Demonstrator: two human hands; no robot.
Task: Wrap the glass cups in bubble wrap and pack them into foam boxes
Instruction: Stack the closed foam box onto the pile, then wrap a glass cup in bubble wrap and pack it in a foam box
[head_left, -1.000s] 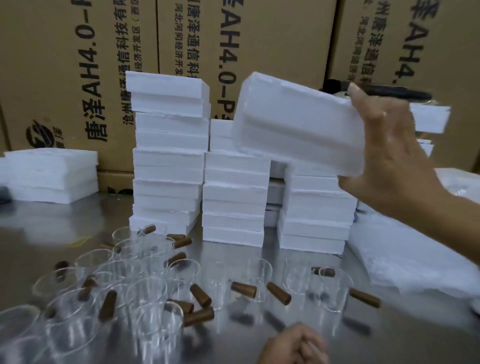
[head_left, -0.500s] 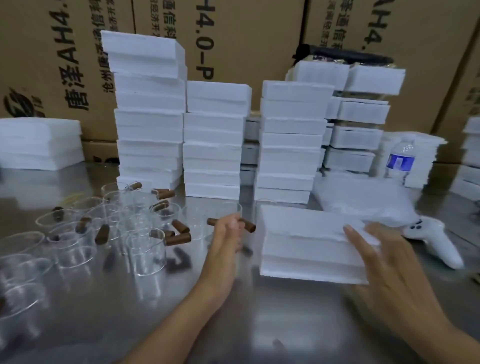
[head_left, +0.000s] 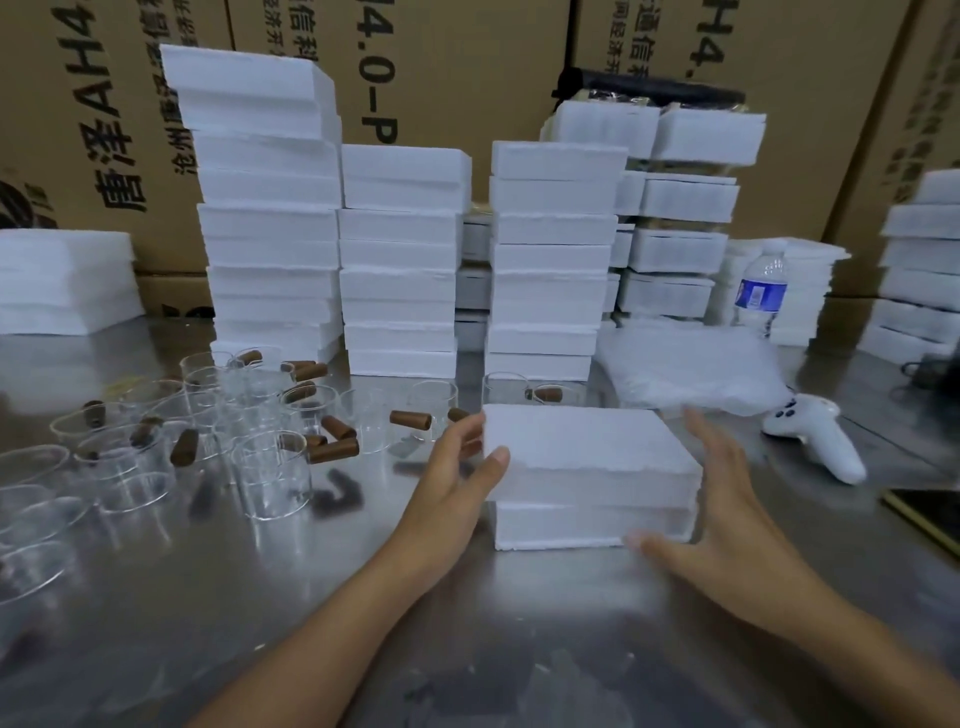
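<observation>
A closed white foam box lies flat on the steel table in front of me. My left hand is at its left side with straight fingers, the thumb touching the lid's front corner. My right hand is at the right side, fingers straight, thumb by the lower front corner. Several clear glass cups with brown handles stand in a cluster at the left. A pile of bubble wrap lies behind the box to the right.
Tall stacks of foam boxes line the back, in front of cardboard cartons. A water bottle stands at the right rear. A white controller lies right of the box, and a dark phone-like slab sits at the right edge.
My right hand brought the foam box down from the air onto the table. Since then my left hand has moved from the cups to the box's left side.
</observation>
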